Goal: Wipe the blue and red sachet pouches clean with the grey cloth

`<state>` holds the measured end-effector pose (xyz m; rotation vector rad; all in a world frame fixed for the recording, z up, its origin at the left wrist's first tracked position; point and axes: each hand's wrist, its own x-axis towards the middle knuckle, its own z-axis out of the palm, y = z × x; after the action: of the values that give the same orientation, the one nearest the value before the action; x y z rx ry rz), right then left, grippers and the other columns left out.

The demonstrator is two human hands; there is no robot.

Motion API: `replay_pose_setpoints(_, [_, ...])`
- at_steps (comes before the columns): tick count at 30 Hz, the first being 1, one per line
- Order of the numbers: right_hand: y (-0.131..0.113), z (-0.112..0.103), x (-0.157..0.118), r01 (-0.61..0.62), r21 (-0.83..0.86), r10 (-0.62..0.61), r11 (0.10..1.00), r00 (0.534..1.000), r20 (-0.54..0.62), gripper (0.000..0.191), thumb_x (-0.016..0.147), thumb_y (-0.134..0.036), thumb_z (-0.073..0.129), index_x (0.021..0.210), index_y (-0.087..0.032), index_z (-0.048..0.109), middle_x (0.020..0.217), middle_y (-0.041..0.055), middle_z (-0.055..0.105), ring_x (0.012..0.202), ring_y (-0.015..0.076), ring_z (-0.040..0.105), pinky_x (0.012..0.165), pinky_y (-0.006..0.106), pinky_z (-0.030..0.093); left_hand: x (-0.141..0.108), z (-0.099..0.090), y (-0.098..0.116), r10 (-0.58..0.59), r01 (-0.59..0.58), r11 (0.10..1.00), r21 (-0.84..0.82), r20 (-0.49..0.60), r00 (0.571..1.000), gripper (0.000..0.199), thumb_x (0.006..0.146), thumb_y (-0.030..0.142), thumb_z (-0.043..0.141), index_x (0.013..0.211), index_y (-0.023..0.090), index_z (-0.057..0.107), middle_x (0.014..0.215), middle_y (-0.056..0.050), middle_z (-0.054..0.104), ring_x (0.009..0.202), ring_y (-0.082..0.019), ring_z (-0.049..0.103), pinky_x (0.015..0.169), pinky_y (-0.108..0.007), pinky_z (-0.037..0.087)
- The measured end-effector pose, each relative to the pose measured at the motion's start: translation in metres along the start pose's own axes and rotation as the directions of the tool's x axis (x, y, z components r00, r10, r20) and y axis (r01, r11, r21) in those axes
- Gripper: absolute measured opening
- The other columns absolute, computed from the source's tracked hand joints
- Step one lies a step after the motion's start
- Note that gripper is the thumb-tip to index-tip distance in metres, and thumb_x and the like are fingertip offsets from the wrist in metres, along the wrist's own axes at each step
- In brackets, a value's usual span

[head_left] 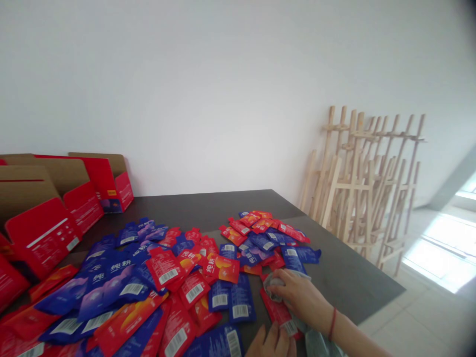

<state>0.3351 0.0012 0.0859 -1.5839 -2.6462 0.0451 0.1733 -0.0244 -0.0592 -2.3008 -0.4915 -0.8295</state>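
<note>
My right hand (297,292) is closed around a crumpled grey cloth (273,290) and presses it onto the upper part of a red pouch (275,311). This pouch lies flat on the dark table, its barcode end toward me. At the bottom edge of the view, my left hand (271,343) has its bent fingers at the pouch's lower end, holding it there; the thumb is out of sight. More cloth (322,344) hangs below my right wrist. Just beyond my hands is a pile of red and blue pouches (264,240).
A larger heap of red and blue pouches (122,277) spreads over the left of the dark table (357,272). Open red cardboard boxes (44,233) stand at the far left. Wooden easels (357,188) lean together by the white wall, past the table's right edge.
</note>
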Motion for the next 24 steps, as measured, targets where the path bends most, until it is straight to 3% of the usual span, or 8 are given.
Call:
replay_pose_setpoints(5, [-0.005,0.001,-0.039,0.065,0.022,-0.065,0.998,0.998,0.006,0.040,0.088,-0.010,0.056,0.119,-0.031,0.070,0.132,0.0073,0.063,0.112,0.0260,0.062,0.086,0.034,0.051,0.002,-0.008,-0.009,0.039,-0.038,0.999,-0.017,0.060,0.997,0.020,0.099,0.022,0.047,0.092,0.018,0.065,0.086,-0.005,0.069,0.082,-0.019,0.064,0.082,-0.032,0.045])
replay_pose_setpoints(10, [-0.005,0.000,-0.064,0.187,0.048,-0.189,0.981,0.981,0.045,0.035,0.086,-0.015,0.059,0.117,-0.030,0.070,0.126,0.0069,0.066,0.106,0.0242,0.063,0.081,0.031,0.050,0.006,-0.010,-0.011,0.041,-0.040,0.999,-0.025,0.026,0.999,0.020,0.098,0.021,0.049,0.088,0.017,0.065,0.080,-0.004,0.067,0.076,-0.019,0.063,0.083,-0.033,0.045])
replay_pose_setpoints(16, [-0.013,0.003,-0.039,0.147,-0.011,-0.147,0.989,0.989,-0.012,0.027,0.089,-0.015,0.059,0.110,-0.028,0.071,0.125,0.0068,0.065,0.104,0.0239,0.061,0.077,0.032,0.048,0.012,-0.016,-0.013,0.008,-0.001,0.997,-0.081,0.089,0.996,0.020,0.095,0.017,0.047,0.094,0.016,0.067,0.077,-0.004,0.064,0.072,-0.020,0.060,0.086,-0.037,0.047])
replay_pose_setpoints(19, [-0.019,0.005,-0.022,0.209,-0.042,-0.210,0.977,0.977,-0.033,0.016,0.094,-0.023,0.060,0.104,-0.026,0.072,0.124,0.0072,0.064,0.104,0.0241,0.060,0.075,0.031,0.048,0.008,-0.015,-0.010,-0.043,0.056,0.991,-0.122,0.106,0.993,0.024,0.096,0.013,0.043,0.095,0.017,0.066,0.075,-0.003,0.063,0.070,-0.020,0.060,0.081,-0.037,0.049])
replay_pose_setpoints(24, [-0.017,-0.002,-0.034,0.246,0.065,-0.247,0.967,0.969,-0.004,0.019,0.092,-0.022,0.060,0.106,-0.027,0.072,0.123,0.0056,0.065,0.107,0.0239,0.060,0.081,0.032,0.048,-0.001,-0.012,-0.008,-0.094,0.124,0.978,-0.167,0.179,0.979,0.021,0.095,0.015,0.045,0.094,0.015,0.066,0.077,-0.006,0.066,0.074,-0.021,0.065,0.070,-0.033,0.051])
